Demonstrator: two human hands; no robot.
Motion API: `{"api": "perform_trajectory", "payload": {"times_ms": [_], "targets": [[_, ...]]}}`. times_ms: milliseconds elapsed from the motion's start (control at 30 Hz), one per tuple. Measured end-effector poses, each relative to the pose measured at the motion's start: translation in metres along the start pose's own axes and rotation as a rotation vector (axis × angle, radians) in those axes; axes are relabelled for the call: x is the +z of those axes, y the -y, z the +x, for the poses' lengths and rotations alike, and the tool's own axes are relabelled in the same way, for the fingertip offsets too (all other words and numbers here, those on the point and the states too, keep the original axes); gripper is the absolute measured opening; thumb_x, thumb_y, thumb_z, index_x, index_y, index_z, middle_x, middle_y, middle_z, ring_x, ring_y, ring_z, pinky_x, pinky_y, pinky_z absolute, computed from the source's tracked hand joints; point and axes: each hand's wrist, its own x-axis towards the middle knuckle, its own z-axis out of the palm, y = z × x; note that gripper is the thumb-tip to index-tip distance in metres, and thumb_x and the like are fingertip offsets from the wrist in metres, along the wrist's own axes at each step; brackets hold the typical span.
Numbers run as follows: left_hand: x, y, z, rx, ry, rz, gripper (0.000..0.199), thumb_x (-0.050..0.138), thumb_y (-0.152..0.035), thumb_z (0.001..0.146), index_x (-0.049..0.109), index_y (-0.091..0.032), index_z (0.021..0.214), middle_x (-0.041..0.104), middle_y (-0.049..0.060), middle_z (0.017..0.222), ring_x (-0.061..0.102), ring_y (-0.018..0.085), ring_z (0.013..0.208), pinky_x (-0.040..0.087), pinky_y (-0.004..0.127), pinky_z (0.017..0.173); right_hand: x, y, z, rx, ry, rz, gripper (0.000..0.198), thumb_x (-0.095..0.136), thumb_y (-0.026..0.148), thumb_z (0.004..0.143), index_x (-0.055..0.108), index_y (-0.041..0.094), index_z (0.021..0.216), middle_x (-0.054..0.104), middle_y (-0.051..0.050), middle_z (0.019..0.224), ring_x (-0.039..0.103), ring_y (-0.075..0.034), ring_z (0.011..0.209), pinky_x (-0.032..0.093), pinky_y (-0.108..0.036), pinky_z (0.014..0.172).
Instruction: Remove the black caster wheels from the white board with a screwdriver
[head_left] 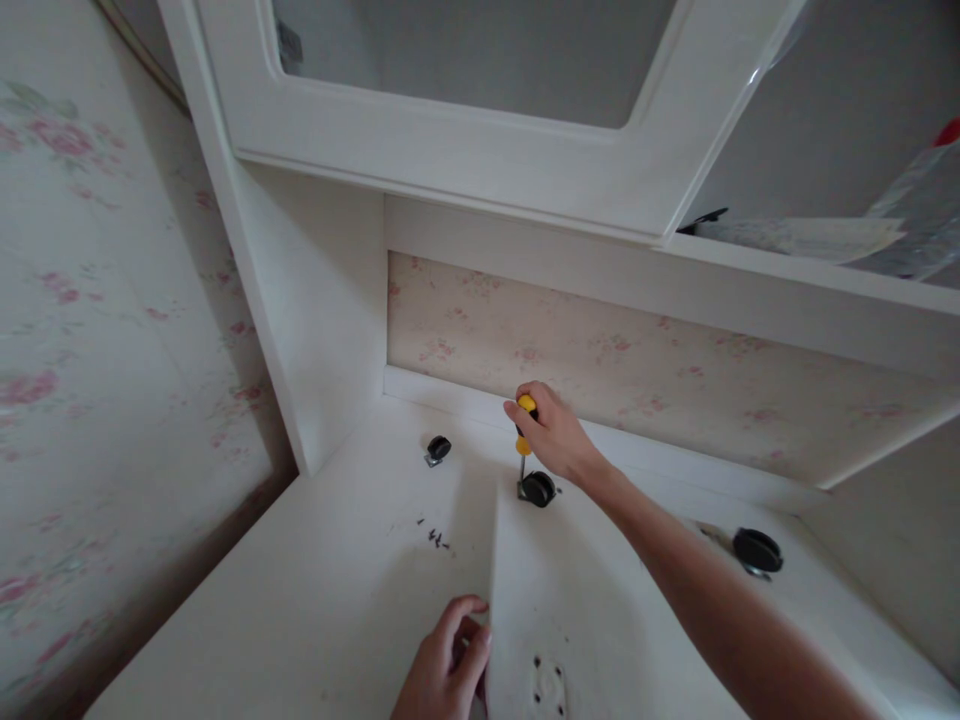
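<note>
My right hand (pixel 555 435) is wrapped round a yellow-and-black screwdriver (pixel 523 445), held upright. The screwdriver's shaft runs down to the metal plate of a black caster wheel (pixel 538 489), which sits at the far corner of a white board (pixel 585 590). Where the tip meets the plate is too small to make out. My left hand (pixel 448 655) is closed at the board's left edge, its curled fingers and thumb against the side. Near the board's front, several dark holes surround a pale round mark (pixel 549 688).
Several small screws (pixel 436 538) lie on the white desktop (pixel 300 600) left of the board. A loose caster (pixel 438 449) stands behind them, and another caster (pixel 757 552) is at the right, beyond my forearm. A white cabinet (pixel 450 150) overhangs the desktop.
</note>
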Motion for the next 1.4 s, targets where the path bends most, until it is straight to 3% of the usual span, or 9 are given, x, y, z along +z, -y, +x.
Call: {"api": "perform_trajectory", "payload": {"times_ms": [67, 167, 267, 400, 1400], "targets": [[0.0, 0.0, 0.0, 0.004, -0.011, -0.002, 0.058, 0.044, -0.067, 0.084, 0.055, -0.018, 0.113, 0.059, 0.004, 0.084, 0.052, 0.015, 0.068, 0.042, 0.026, 0.063, -0.009, 0.006, 0.001, 0.002, 0.033, -0.258, 0.031, 0.045, 0.053, 0.088, 0.052, 0.023, 0.087, 0.059, -0.005, 0.089, 0.054, -0.02, 0.075, 0.037, -0.032, 0.069], [0.001, -0.002, -0.001, -0.009, -0.031, -0.031, 0.057, 0.046, -0.066, 0.083, 0.056, -0.019, 0.113, 0.059, 0.004, 0.084, 0.051, 0.015, 0.067, 0.041, 0.025, 0.06, -0.02, 0.012, 0.003, 0.056, 0.113, -0.702, 0.046, 0.034, 0.065, 0.088, 0.054, 0.023, 0.095, 0.063, -0.007, 0.076, 0.058, -0.024, 0.065, 0.032, -0.031, 0.058], [0.001, -0.004, -0.002, 0.005, -0.011, -0.043, 0.055, 0.049, -0.064, 0.083, 0.055, -0.018, 0.114, 0.058, 0.004, 0.084, 0.051, 0.014, 0.068, 0.041, 0.026, 0.061, -0.027, 0.012, 0.002, 0.068, 0.128, -0.876, 0.044, 0.034, 0.06, 0.09, 0.054, 0.022, 0.099, 0.065, -0.009, 0.072, 0.061, -0.026, 0.063, 0.028, -0.03, 0.054], [0.001, -0.003, -0.001, 0.025, 0.019, -0.041, 0.056, 0.051, -0.062, 0.084, 0.052, -0.017, 0.117, 0.058, 0.005, 0.087, 0.051, 0.014, 0.068, 0.041, 0.026, 0.061, -0.033, 0.009, -0.002, 0.059, 0.09, -0.899, 0.034, 0.031, 0.047, 0.093, 0.053, 0.021, 0.099, 0.066, -0.008, 0.069, 0.062, -0.024, 0.061, 0.025, -0.03, 0.053], [-0.001, -0.006, 0.001, 0.012, 0.028, -0.045, 0.054, 0.052, -0.059, 0.084, 0.051, -0.016, 0.117, 0.059, 0.006, 0.086, 0.053, 0.016, 0.072, 0.043, 0.027, 0.064, -0.037, 0.005, -0.008, 0.104, 0.115, -0.892, 0.037, 0.03, 0.048, 0.095, 0.052, 0.02, 0.102, 0.068, -0.008, 0.07, 0.061, -0.022, 0.06, 0.024, -0.029, 0.053]]}}
